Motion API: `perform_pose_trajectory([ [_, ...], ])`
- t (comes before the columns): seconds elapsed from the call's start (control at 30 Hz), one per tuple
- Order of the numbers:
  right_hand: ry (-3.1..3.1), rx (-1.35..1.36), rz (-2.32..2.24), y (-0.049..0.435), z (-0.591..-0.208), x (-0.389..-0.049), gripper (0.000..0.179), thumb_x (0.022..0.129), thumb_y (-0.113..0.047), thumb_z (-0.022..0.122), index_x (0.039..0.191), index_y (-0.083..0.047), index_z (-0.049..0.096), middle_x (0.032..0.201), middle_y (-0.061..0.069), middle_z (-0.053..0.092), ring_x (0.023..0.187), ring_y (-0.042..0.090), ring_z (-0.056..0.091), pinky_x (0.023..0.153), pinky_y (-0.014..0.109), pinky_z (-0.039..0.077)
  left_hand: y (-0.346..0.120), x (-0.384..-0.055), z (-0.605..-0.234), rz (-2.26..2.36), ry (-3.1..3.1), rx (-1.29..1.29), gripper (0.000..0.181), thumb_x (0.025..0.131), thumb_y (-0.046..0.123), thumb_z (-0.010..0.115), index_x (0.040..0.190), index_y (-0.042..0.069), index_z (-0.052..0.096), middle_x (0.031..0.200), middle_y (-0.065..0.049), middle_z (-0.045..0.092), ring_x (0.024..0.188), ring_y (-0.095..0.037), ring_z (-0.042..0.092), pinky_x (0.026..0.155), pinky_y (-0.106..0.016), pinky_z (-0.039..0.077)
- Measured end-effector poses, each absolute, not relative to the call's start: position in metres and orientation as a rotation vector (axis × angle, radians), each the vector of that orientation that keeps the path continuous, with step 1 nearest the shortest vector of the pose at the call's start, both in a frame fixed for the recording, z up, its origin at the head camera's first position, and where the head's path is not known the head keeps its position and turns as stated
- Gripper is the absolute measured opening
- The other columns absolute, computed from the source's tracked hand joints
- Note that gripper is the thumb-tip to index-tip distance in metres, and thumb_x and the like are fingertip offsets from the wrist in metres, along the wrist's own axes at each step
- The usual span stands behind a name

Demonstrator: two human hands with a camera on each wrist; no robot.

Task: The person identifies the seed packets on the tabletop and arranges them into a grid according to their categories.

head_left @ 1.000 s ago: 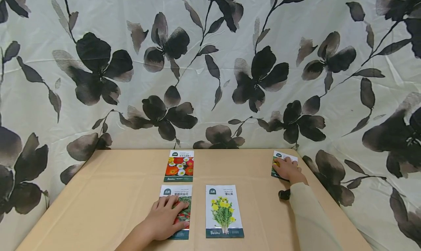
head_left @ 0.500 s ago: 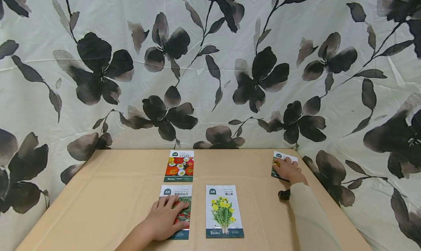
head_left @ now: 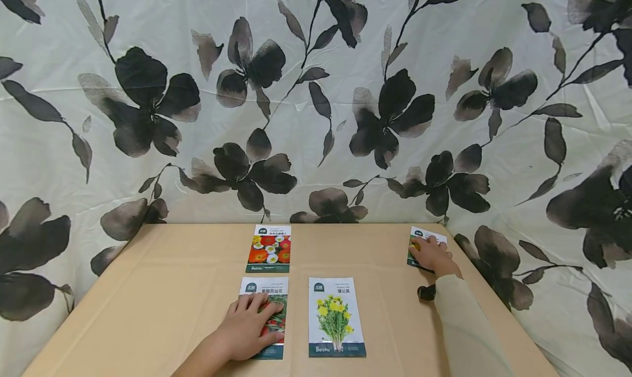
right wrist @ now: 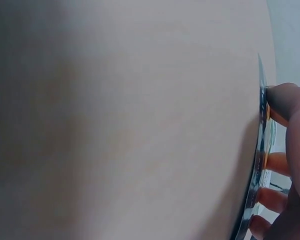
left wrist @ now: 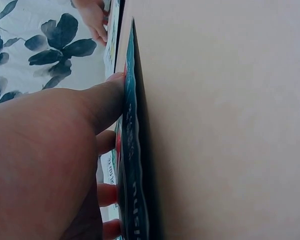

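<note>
My left hand rests on a seed packet with red flowers, fingers and thumb spread over its printed face. In the left wrist view the thumb and fingertips touch the packet, seen edge-on above the table. My right hand lies on another seed packet near the back right corner and covers most of its picture. The right wrist view has the thumb and fingers touching the top of this packet. Its lower part is dark.
A seed packet with yellow flowers lies right of my left hand. Behind the left-hand packet is one with red, orange and white flowers. A black device sits at the right wrist. A flower-printed cloth hangs behind the table.
</note>
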State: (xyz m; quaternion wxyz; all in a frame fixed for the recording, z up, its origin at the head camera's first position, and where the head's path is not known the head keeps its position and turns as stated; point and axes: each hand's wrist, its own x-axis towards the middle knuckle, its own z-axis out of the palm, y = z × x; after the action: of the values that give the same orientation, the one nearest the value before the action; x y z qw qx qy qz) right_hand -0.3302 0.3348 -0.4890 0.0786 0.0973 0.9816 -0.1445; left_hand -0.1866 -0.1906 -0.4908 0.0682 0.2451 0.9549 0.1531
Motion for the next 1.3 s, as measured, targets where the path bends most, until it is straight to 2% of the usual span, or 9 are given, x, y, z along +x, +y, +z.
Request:
perform_pose_trajectory([
  [0.37,2.93,0.3,-0.442,0.331,-0.488,-0.33,0.063,0.106,-0.046,0.043,0.158,-0.013,0.033,0.156,0.036,0.019,0.141,0.064,0.015,0.108,0.082,0.018,-0.193,-0.19,-0.5,0.468,2.909,0.768,0.064,0.091,0.069,0.06,0.141,0.028,0.06,0.148,-0.015,0.048,0.131,-0.041,0.039,0.106,-0.071,0.032],
  [0.9,2.939,0.281,-0.444,0.333,-0.486,-0.329,0.062,0.107,-0.046,0.042,0.159,-0.014,0.033,0.157,0.035,0.019,0.142,0.065,0.013,0.107,0.083,0.018,-0.19,-0.189,-0.49,0.433,2.877,0.722,0.062,0.09,0.064,0.065,0.14,0.028,0.061,0.148,-0.014,0.049,0.132,-0.04,0.039,0.107,-0.069,0.032],
  [1.13,2.943,0.277,-0.432,0.33,-0.487,-0.327,0.06,0.107,-0.045,0.042,0.158,-0.014,0.035,0.156,0.035,0.02,0.142,0.066,0.014,0.107,0.083,0.019,-0.192,-0.191,-0.499,0.458,2.89,0.768,0.066,0.092,0.072,0.056,0.141,0.029,0.06,0.147,-0.015,0.048,0.132,-0.041,0.038,0.106,-0.071,0.031],
  [1.3,2.944,0.28,-0.444,0.324,-0.483,-0.325,0.058,0.107,-0.043,0.044,0.157,-0.013,0.037,0.155,0.035,0.022,0.141,0.066,0.016,0.106,0.082,0.02,-0.193,-0.193,-0.501,0.453,2.89,0.761,0.066,0.092,0.071,0.057,0.143,0.029,0.059,0.149,-0.015,0.048,0.133,-0.042,0.038,0.107,-0.072,0.03],
])
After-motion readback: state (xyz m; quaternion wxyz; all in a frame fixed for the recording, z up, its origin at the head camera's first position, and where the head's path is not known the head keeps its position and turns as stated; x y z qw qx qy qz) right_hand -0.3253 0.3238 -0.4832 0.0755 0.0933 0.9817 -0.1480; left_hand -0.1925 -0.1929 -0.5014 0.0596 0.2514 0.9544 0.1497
